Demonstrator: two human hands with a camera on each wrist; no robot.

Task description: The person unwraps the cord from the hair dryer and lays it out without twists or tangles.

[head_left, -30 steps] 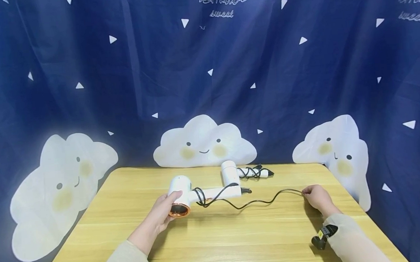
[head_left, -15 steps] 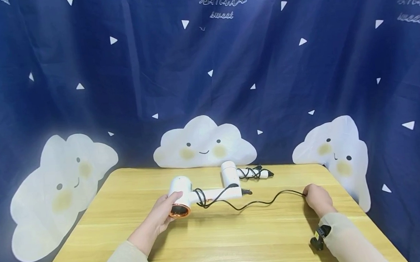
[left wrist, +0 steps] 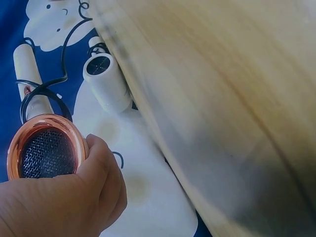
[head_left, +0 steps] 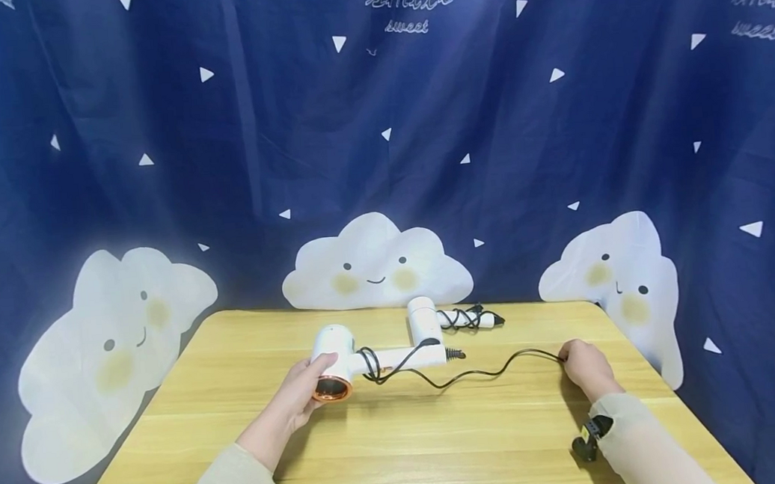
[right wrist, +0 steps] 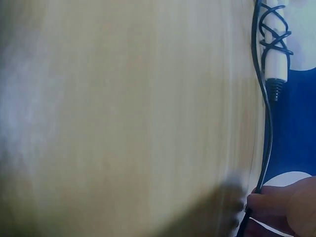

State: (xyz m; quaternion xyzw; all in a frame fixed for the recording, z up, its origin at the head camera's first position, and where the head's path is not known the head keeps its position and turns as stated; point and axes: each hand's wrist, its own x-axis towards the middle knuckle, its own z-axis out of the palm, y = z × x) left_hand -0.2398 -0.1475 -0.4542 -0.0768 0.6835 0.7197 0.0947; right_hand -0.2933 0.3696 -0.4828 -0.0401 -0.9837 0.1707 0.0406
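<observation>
My left hand [head_left: 298, 391] grips a white hair dryer [head_left: 332, 343] by its head, thumb on top. Its copper-ringed mesh end [left wrist: 47, 154] faces me, and the handle points right across the table. A few loops of black cord [head_left: 474, 373] hang round that handle, and the rest runs in a wavy line to the right. At the right side my right hand [head_left: 587, 368] pinches this cord between thumb and fingers; the right wrist view also shows the cord [right wrist: 269, 133] running up from the fingertips. The end of the cord is hidden by the hand.
Behind the held dryer, near the table's back edge, lies a second white hair dryer [head_left: 423, 316] with its cord wound crosswise round the handle. Both are over a wood-grain table [head_left: 442, 441]. A dark blue curtain [head_left: 325, 126] with white clouds hangs close behind it.
My right wrist has shifted slightly left, still pinching the cord, and the cord has barely moved. The left hand and the dryer stay in place.
</observation>
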